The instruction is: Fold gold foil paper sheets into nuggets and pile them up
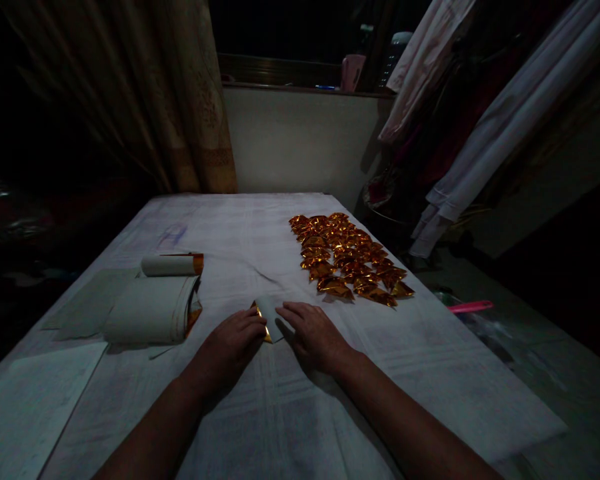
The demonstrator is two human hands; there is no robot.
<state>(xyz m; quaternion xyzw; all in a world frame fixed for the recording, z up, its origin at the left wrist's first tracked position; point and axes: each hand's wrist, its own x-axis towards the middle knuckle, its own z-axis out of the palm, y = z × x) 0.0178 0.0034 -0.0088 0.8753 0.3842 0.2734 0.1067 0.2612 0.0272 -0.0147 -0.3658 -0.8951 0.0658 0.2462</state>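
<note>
A small sheet of paper (271, 316), white on one side and gold on the other, lies partly folded on the white-covered table (260, 413) in front of me. My left hand (233, 347) presses its left edge with bent fingers. On the paper's right side rests my right hand (314, 333), fingers stretched flat. A heap of several folded gold paper pieces (347, 257) lies to the right, beyond my right hand.
A stack of curled white sheets with gold backs (153, 310) and a rolled sheet (173, 265) lie at the left. Flat paper (35, 400) covers the near left corner. A curtain (145, 93) hangs behind; clothes (480, 113) hang at the right.
</note>
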